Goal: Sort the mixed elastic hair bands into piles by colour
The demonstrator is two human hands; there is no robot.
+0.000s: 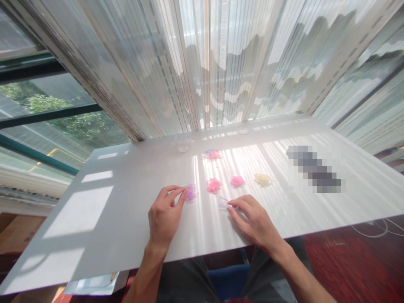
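My left hand (166, 212) is closed in a pinch, thumb against fingers, at the left edge of a pile of purple strands (191, 193). Whatever lies between those fingertips is too small to make out. Over a pale bluish-white pile (224, 204), my right hand (254, 219) has its thumb and forefinger slightly apart, their tips at its right side. The piles look like thin little rubber bands. A coral-pink pile (213, 185), a bright pink pile (237, 181) and a pale yellow pile (263, 179) lie in a row beyond my hands. Farther back sits a mixed pink-and-blue pile (212, 155).
The white table (126, 235) carries stripes of sunlight. A clear, bowl-like container (183, 145) stands near the back edge, with another faint clear round thing (243, 130) to its right. A blurred-out dark object (315, 168) lies on the right. Blinds (202, 63) hang behind the table.
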